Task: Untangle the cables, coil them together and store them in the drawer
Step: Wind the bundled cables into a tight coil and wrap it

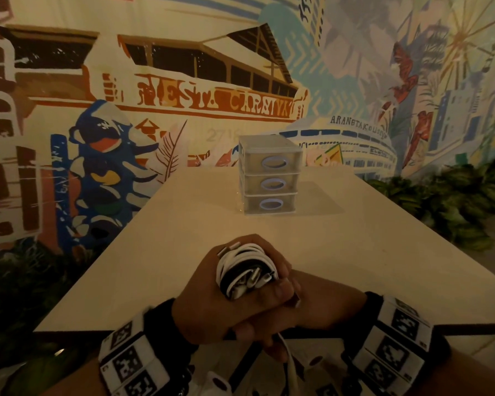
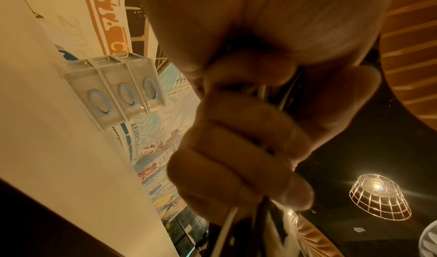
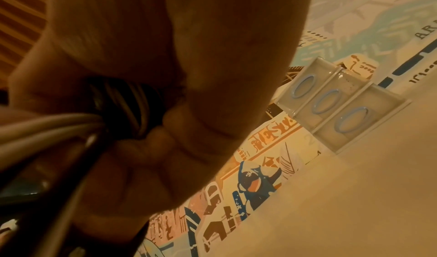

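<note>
From the head view, your left hand (image 1: 212,292) has the cables (image 1: 245,271) wound round its fingers in a tight white-and-black bundle, out over the near edge of the bench (image 1: 383,252). Your right hand (image 1: 309,307) is tucked against it from the right, fingers curled on what looks like a loose plug end. The drawer unit (image 1: 270,175) stands well apart near the far edge, all three drawers closed. Finish the last turns snugly before you reach for it, I'd say, or the coil may spring loose.

Left wrist view: your fingers (image 2: 236,148) are curled hard round the strands, and loose tails (image 2: 227,227) run out below. Feed those in evenly, keeping tension.

Right wrist view: dark and pale strands (image 3: 123,100) cross under your palm; the hand is closed on them, though which finger pins what I cannot tell. Pinch the coil with one hand, so the other is free to pull a drawer.
</note>
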Demonstrator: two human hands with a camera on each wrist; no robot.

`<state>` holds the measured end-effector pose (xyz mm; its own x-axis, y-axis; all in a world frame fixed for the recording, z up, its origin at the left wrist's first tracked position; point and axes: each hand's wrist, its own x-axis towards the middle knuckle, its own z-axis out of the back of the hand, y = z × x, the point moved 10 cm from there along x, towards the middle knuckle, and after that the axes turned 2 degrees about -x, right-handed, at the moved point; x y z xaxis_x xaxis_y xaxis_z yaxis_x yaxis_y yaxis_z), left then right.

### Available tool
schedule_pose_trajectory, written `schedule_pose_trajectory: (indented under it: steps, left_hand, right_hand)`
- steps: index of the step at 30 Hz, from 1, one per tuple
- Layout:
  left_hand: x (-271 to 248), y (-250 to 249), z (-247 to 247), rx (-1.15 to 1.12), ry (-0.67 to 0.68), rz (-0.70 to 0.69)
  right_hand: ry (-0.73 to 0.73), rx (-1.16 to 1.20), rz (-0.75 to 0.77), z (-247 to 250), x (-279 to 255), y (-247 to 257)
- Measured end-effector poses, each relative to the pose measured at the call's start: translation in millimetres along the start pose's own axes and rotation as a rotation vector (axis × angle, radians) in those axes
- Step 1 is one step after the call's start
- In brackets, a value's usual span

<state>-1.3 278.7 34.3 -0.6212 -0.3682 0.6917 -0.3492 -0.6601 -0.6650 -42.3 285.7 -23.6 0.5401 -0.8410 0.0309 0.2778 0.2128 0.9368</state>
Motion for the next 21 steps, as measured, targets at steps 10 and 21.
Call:
schedule_pose_trajectory:
  steps: [10, 21]
  left_hand:
    - [-1, 29, 17, 0.268, -0.046, 0.050]
    - [-9, 42, 8, 0.737, 0.335, 0.054]
  right_hand:
    - [-0.034, -0.198, -0.208, 25, -13, -51]
    - [-0.073, -0.223, -0.330, 42, -32, -74]
